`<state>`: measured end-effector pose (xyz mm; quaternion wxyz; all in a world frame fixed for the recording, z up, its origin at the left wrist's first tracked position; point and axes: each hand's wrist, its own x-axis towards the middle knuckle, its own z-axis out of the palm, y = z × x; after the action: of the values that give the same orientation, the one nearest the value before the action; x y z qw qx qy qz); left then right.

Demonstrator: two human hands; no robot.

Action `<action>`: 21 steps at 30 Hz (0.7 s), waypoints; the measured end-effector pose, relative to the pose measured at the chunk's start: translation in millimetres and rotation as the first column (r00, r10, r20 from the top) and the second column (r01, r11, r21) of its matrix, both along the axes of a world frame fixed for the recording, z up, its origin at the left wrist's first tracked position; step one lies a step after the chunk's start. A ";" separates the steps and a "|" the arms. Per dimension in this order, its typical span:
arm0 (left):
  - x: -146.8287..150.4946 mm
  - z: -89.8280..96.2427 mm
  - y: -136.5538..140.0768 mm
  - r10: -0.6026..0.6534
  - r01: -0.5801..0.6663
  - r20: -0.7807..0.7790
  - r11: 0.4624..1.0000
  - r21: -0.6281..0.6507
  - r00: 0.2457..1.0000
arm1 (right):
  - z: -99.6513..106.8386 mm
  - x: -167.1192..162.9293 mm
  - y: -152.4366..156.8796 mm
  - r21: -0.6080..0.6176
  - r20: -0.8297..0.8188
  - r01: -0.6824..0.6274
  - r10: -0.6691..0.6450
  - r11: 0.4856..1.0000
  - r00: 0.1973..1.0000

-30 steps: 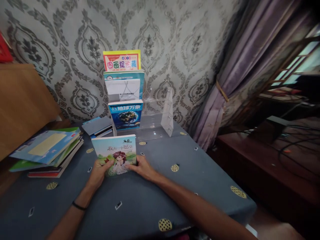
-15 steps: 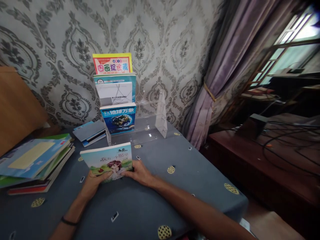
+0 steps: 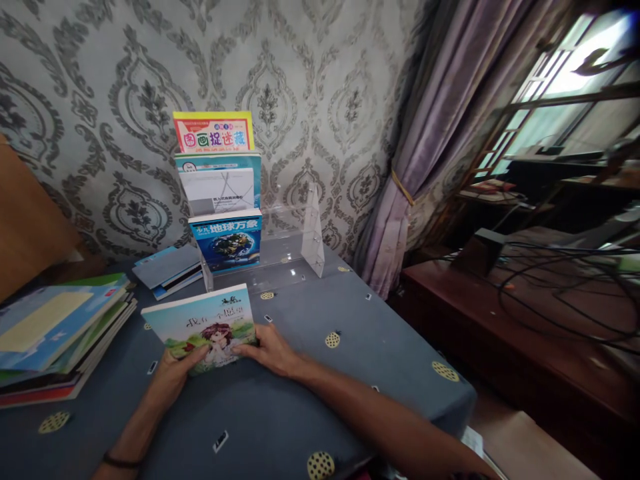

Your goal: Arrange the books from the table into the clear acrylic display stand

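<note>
A picture book (image 3: 210, 327), with a girl and green hills on its cover, is held tilted over the table. My left hand (image 3: 175, 370) grips its lower left part, thumb across the cover. At the right edge, my right hand (image 3: 267, 348) clasps it, thumb on the front and fingers hidden behind. Just beyond stands a clear acrylic book rack (image 3: 313, 237). Its left side bears a blue earth book (image 3: 230, 247) in front, then a white-grey book (image 3: 220, 190), a teal book (image 3: 253, 162) and a yellow-red book (image 3: 215, 131) rising behind.
A stack of books (image 3: 55, 327) lies on the left of the table (image 3: 360, 347), with a few thinner books (image 3: 167, 270) beside the rack. The patterned wall (image 3: 340, 100) is directly behind. To the right are a purple curtain (image 3: 420, 133) and a dark red cabinet (image 3: 490, 300) with cables.
The view has shifted slightly, so the rack and table appear further left. Both hands keep hold of the picture book, which appears a little nearer and further left.
</note>
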<state>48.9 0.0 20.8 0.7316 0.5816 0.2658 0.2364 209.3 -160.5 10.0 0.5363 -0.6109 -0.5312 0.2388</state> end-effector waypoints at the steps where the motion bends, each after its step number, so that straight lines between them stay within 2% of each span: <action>1: -0.7 -0.2 -0.5 0.020 -0.020 0.021 0.999 -0.028 1.000 | 2.5 -0.9 -0.7 -0.002 0.000 0.001 -0.001 1.000 1.000; 6: -3.9 1.3 -1.2 0.252 -0.248 0.011 0.959 -0.138 0.968 | 10.0 -6.5 -5.9 0.011 -0.023 0.032 -0.032 0.999 0.999; 8: -3.9 5.5 -1.0 0.281 -0.283 -0.034 0.948 -0.146 0.959 | 9.2 -9.1 -8.9 -0.012 -0.044 0.051 -0.052 0.999 0.998; 13: 1.2 17.2 -4.4 0.234 -0.237 -0.037 0.961 -0.140 0.972 | 5.8 -12.4 -16.8 -0.064 -0.106 0.016 -0.023 0.998 0.994; 21: 5.9 8.3 -4.7 0.132 -0.139 -0.078 0.986 -0.087 0.988 | 7.0 -7.5 -17.6 -0.192 0.133 0.113 -0.089 0.975 0.987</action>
<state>54.7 -4.7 29.1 0.7298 0.5359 0.3417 0.2519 201.9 -178.0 17.0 0.4504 -0.7012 -0.5050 0.2248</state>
